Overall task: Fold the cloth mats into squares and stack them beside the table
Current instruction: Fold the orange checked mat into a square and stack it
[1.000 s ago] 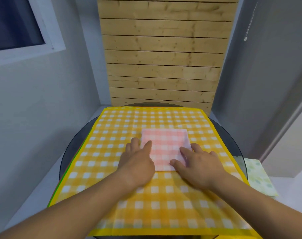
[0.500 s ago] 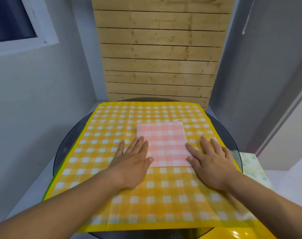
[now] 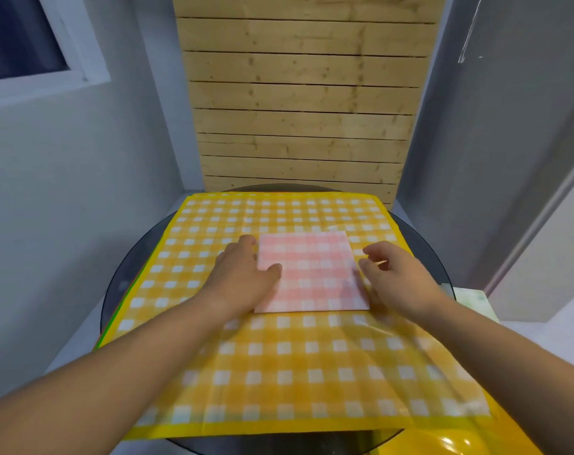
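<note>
Head view: a round dark glass counter (image 3: 128, 257) stands in a corner, in front of a wooden slat panel (image 3: 302, 103); a window (image 3: 23, 37) sits high on the left wall. A yellow checked mat (image 3: 279, 356) lies spread flat over most of the counter, its near edge hanging just past the rim; thin green and red edges (image 3: 115, 323) show under its left side. The pink checked mat (image 3: 312, 272), folded to a square, lies on the middle of the yellow checked mat, flat, with its sides roughly in line with the checks.

The left hand (image 3: 243, 277) is at the pink checked mat's left edge; its thumb lies on top of the cloth and its fingers are curled down against the edge, so it pinches that side. The right hand (image 3: 397, 277) is at the right edge, fingers loosely curled and thumb just beside the cloth; it is blurred, and I cannot tell whether it holds the edge or only touches it. Both forearms reach in from the near side, across the yellow checked mat.

A pale green mat (image 3: 472, 298) lies lower down to the right of the counter, partly hidden by the right forearm; a shiny yellow surface (image 3: 453, 444) shows at the bottom right.
</note>
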`<state>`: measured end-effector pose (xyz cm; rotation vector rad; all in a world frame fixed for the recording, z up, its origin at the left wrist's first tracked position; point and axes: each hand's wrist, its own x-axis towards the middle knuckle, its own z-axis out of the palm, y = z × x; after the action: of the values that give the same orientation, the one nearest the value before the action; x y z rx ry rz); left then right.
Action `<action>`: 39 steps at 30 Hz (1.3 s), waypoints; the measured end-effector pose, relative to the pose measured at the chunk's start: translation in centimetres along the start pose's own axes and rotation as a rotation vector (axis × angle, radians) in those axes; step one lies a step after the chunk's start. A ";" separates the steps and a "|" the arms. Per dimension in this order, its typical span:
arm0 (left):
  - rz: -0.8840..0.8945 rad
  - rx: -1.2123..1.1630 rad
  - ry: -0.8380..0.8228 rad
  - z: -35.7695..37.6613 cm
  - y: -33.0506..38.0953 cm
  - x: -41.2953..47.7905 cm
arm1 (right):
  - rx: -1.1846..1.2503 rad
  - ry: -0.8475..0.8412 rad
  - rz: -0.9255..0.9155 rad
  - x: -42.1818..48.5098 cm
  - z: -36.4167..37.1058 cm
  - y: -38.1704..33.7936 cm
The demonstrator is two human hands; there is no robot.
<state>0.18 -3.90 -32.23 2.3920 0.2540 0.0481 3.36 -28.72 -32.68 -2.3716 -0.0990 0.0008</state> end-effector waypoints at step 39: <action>0.226 -0.715 -0.121 15.4 16.7 -6.7 | 0.365 0.371 0.198 -6.1 -15.3 11.5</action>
<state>-1.95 -27.52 -32.20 1.6917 -0.0870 0.0832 -1.44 -47.98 -29.84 -1.9707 0.2908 -0.2991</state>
